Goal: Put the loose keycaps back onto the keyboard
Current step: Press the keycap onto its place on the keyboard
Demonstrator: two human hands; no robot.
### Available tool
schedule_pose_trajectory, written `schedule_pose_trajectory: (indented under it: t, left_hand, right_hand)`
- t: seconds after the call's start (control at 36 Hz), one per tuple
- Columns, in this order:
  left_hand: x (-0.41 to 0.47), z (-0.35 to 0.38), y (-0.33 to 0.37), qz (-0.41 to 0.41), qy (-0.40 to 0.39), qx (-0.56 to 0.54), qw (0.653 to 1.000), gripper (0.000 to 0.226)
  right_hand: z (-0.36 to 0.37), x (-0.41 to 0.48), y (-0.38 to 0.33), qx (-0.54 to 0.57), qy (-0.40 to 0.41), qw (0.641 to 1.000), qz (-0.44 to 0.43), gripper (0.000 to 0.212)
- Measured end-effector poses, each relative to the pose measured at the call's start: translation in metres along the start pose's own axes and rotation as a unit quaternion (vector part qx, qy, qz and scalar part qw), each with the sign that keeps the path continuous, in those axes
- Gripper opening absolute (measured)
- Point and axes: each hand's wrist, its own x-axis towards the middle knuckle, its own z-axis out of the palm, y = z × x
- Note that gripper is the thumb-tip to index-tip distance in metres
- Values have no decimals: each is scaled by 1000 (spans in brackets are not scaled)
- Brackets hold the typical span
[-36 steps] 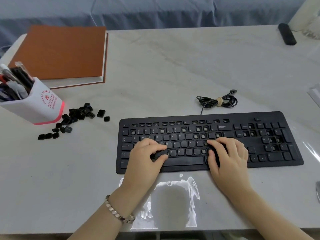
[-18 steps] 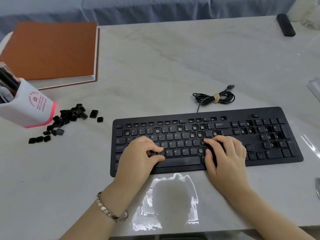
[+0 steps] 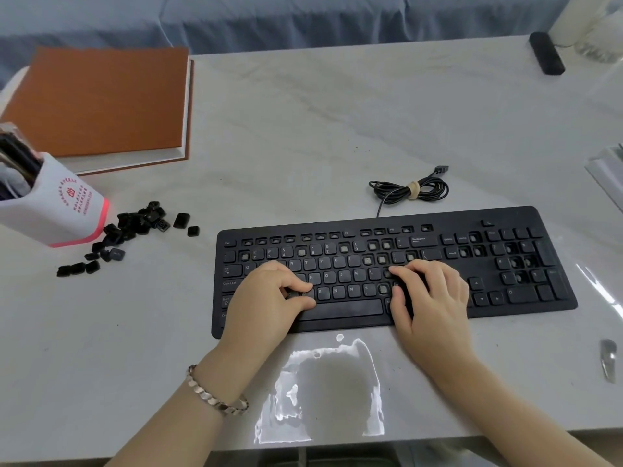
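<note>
Though glossy before the keyboard (image 3: 505, 261), pale marbled table (image 3: 337, 129), blue cloth (image 3: 303, 21) behind.

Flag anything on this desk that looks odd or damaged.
The keyboard is missing many keycaps: bare sockets show in the function row, number row and number pad. The loose keycaps lie scattered on the table left of it, beside the pen holder.

An office desk (image 3: 303, 129), going by the pen holder (image 3: 57, 210), notebook (image 3: 101, 102) and keyboard (image 3: 455, 219).
</note>
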Motion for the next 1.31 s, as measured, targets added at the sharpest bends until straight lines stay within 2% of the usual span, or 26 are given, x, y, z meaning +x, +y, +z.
schedule_pose_trajectory:
  t: [0.11, 0.22, 0.39, 0.5, 0.58, 1.0, 1.19, 1.31]
  left_hand:
    - [3, 2, 3, -17, -1, 3, 1000, 14]
    - [-3, 10, -1, 4, 48, 4, 999, 12]
    - [-15, 22, -21, 157, 131, 61, 977, 11]
    - [-14, 21, -31, 224, 135, 97, 960, 23]
    - [-15, 20, -34, 251, 140, 119, 950, 25]
    - [-21, 21, -37, 266, 155, 199, 930, 30]
    - [-18, 17, -28, 293, 156, 248, 910, 32]
    - [-21, 20, -22, 258, 156, 194, 933, 37]
  right_hand:
    - [0, 0, 0, -2, -1, 1000, 3, 30]
    - [1, 0, 0, -1, 0, 1000, 2, 29]
    - [1, 0, 0, -1, 7, 1000, 0, 29]
    - [2, 0, 0, -3, 7, 1000, -1, 30]
    - [2, 0, -1, -3, 4, 1000, 0, 30]
    - [-2, -1, -2, -2, -17, 1000, 9, 33]
    - [-14, -2, -4, 22, -79, 996, 22, 34]
    - [-33, -9, 1, 61, -149, 987, 13, 31]
